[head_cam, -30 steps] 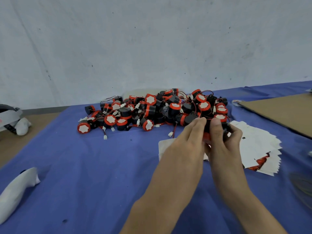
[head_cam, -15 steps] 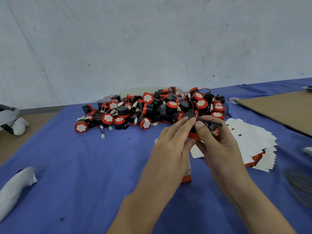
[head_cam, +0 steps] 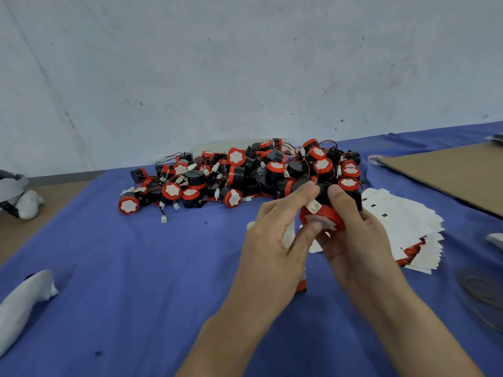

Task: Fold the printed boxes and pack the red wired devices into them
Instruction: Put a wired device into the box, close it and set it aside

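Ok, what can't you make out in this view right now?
Head view:
box under the hands: mostly hidden by the left hand; only a red corner shows.
held device: wiring covered by the right hand.
flat box stack: print too small.
dark round thing, right edge: blurred, cut off.

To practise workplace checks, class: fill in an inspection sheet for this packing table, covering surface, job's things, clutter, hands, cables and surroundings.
Surface: blue cloth, a few dark specks.
Job's things: pile of red devices at the back; flat boxes fanned on the right; one device in hand.
Clutter: white bundles on the left; cardboard on the right.
Hands: left hand pinches the device, right hand grips it.
Cables: thin leads with white plugs tangled through the pile.
Surroundings: scuffed pale wall.
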Motion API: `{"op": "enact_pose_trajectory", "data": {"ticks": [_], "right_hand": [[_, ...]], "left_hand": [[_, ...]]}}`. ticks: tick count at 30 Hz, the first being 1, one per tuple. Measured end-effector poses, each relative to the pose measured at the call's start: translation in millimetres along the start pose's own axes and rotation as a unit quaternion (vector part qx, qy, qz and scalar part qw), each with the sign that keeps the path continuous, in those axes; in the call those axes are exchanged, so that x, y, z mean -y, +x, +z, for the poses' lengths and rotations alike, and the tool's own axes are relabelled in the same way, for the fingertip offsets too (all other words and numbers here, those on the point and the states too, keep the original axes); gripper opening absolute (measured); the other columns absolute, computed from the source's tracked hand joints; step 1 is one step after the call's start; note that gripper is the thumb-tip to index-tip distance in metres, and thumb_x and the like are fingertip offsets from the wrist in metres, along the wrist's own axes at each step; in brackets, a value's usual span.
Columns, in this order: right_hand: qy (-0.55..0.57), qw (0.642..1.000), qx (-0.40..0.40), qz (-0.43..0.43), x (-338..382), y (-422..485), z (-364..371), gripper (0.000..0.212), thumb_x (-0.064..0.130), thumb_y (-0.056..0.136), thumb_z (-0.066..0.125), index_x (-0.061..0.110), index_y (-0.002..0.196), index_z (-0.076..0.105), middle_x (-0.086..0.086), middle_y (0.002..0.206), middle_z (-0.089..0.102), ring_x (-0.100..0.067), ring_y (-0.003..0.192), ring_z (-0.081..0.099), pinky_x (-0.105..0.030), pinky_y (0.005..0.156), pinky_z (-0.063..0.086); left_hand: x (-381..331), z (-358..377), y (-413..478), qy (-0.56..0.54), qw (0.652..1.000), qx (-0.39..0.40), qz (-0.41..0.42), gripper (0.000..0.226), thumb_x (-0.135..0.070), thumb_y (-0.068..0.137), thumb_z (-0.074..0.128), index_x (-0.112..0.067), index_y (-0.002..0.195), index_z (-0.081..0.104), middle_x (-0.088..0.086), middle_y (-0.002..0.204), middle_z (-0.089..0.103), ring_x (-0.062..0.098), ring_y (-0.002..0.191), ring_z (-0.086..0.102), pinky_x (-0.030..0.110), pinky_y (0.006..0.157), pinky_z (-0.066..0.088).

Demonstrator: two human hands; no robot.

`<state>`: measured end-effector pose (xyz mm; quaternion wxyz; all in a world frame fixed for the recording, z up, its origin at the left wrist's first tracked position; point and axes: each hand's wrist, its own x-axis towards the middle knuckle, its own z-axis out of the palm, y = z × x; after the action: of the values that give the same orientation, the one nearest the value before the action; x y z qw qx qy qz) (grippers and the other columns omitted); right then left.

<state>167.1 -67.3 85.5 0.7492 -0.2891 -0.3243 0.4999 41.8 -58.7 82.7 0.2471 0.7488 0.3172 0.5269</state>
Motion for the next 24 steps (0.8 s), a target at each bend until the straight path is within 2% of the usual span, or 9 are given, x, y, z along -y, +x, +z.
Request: {"op": "enact_pose_trajectory", "data": {"ticks": [2, 4, 7, 12, 15, 17, 19, 22, 24], "right_hand": [[0.005, 1.0, 0.008, 0.009, -2, 0, 0, 0.04, 0.039, 0.069, 0.08, 0.01, 0.095, 0.077, -0.011, 0.096, 0.076, -0.02, 0.089, 0.074, -0.025, 0.071, 0.058], [0.002, 1.0, 0.02, 0.011, -3, 0, 0, 0.037, 0.039, 0.072, 0.08, 0.011, 0.096, 0.078, -0.009, 0.097, 0.077, -0.019, 0.089, 0.075, -0.023, 0.07, 0.058], [-0.022, 0.999, 0.04, -0.001, -5, 0, -1, 0.032, 0.042, 0.075, 0.08, 0.018, 0.096, 0.079, -0.008, 0.102, 0.077, -0.019, 0.095, 0.074, -0.023, 0.073, 0.058], [-0.127, 0.991, 0.04, -0.007, -7, 4, 0, 0.046, 0.07, 0.08, 0.061, 0.032, 0.099, 0.078, 0.0, 0.107, 0.076, -0.015, 0.101, 0.073, -0.024, 0.073, 0.059], [-0.196, 0.98, 0.014, 0.013, -3, 11, -7, 0.062, 0.084, 0.069, 0.049, 0.042, 0.112, 0.065, 0.007, 0.126, 0.069, -0.007, 0.105, 0.069, -0.027, 0.078, 0.058], [-0.299, 0.954, 0.027, -0.007, -3, 13, -20, 0.063, 0.088, 0.074, 0.05, 0.051, 0.125, 0.052, 0.017, 0.14, 0.056, 0.002, 0.114, 0.061, -0.031, 0.094, 0.051], [-0.392, 0.916, 0.079, -0.013, -7, 12, -35, 0.083, 0.093, 0.07, 0.044, 0.055, 0.143, 0.036, 0.027, 0.142, 0.049, 0.002, 0.128, 0.051, -0.029, 0.101, 0.045], [-0.504, 0.847, 0.164, 0.041, -19, 12, -48, 0.111, 0.082, 0.064, 0.055, 0.045, 0.156, 0.007, 0.031, 0.142, 0.039, -0.003, 0.138, 0.039, -0.028, 0.105, 0.042], [-0.574, 0.789, 0.202, 0.082, -29, 13, -50, 0.129, 0.074, 0.056, 0.065, 0.038, 0.158, -0.007, 0.024, 0.152, 0.03, -0.005, 0.144, 0.03, -0.027, 0.111, 0.033]], "left_hand": [[-1, 0, 1, -0.012, 1.0, 0.002, 0.004, 0.042, -0.025, 0.097, 0.064, -0.049, 0.131, 0.056, -0.033, 0.141, 0.047, -0.008, 0.136, 0.039, 0.01, 0.107, 0.032], [-1, -2, 2, -0.05, 0.998, 0.015, -0.019, 0.041, -0.025, 0.097, 0.064, -0.051, 0.129, 0.058, -0.027, 0.14, 0.053, -0.011, 0.134, 0.04, 0.008, 0.105, 0.034], [-1, -7, 2, -0.07, 0.996, 0.023, -0.042, 0.038, -0.024, 0.097, 0.065, -0.05, 0.125, 0.062, -0.016, 0.118, 0.07, -0.007, 0.119, 0.057, 0.004, 0.092, 0.04], [-1, -20, 11, -0.114, 0.99, 0.001, -0.078, 0.036, -0.012, 0.092, 0.068, -0.043, 0.11, 0.068, -0.023, 0.104, 0.073, -0.005, 0.102, 0.066, 0.008, 0.083, 0.048], [-1, -38, 21, -0.126, 0.984, -0.002, -0.125, 0.033, -0.01, 0.092, 0.068, -0.04, 0.106, 0.068, -0.022, 0.101, 0.075, -0.005, 0.1, 0.067, 0.009, 0.08, 0.05], [0, -53, 24, -0.1, 0.982, 0.014, -0.16, 0.028, -0.016, 0.093, 0.067, -0.041, 0.106, 0.068, -0.02, 0.096, 0.076, -0.007, 0.094, 0.068, 0.009, 0.077, 0.051], [0, -65, 25, -0.063, 0.979, 0.032, -0.193, 0.024, -0.022, 0.093, 0.067, -0.039, 0.111, 0.069, -0.016, 0.092, 0.077, -0.007, 0.086, 0.068, 0.014, 0.078, 0.053], [-2, -73, 24, 0.008, 0.97, 0.067, -0.233, 0.024, -0.029, 0.094, 0.067, -0.037, 0.117, 0.068, -0.014, 0.086, 0.077, -0.008, 0.077, 0.068, 0.02, 0.078, 0.05], [-4, -72, 22, 0.06, 0.96, 0.097, -0.257, 0.019, -0.03, 0.096, 0.065, -0.041, 0.112, 0.067, -0.003, 0.088, 0.077, 0.005, 0.075, 0.068, 0.037, 0.079, 0.055]]}}
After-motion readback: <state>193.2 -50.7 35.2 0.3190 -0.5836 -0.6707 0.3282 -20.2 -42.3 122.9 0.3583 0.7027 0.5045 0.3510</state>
